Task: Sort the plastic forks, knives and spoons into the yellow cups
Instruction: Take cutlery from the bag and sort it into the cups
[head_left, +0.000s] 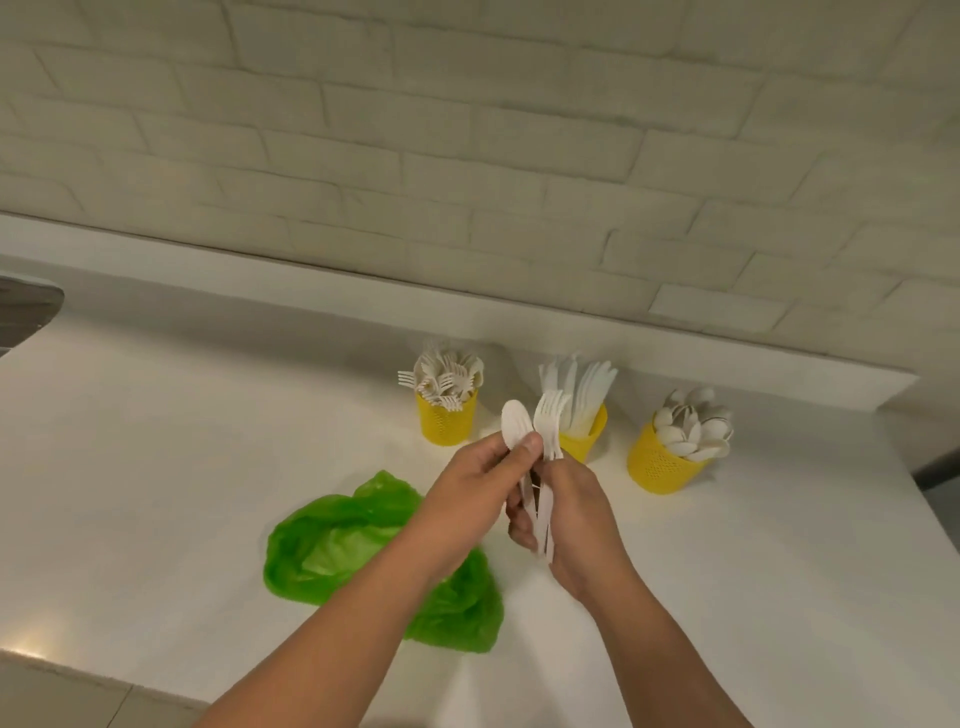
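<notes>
Three yellow perforated cups stand near the back of the white counter: the left cup (448, 422) holds white forks, the middle cup (586, 437) holds knives, the right cup (658, 462) holds spoons. In front of the middle cup both my hands meet over a small bundle of white cutlery. My left hand (475, 486) pinches a white spoon (515, 422) by the neck with thumb and fingers. My right hand (571, 525) is closed around the handles of the bundle, with a fork (550, 415) sticking up from it.
A crumpled green plastic bag (332, 551) lies on the counter (182, 467) under my left forearm. A pale brick wall rises behind the cups. A grey metal edge (26, 306) shows at far left. The counter's right edge drops off past the spoon cup.
</notes>
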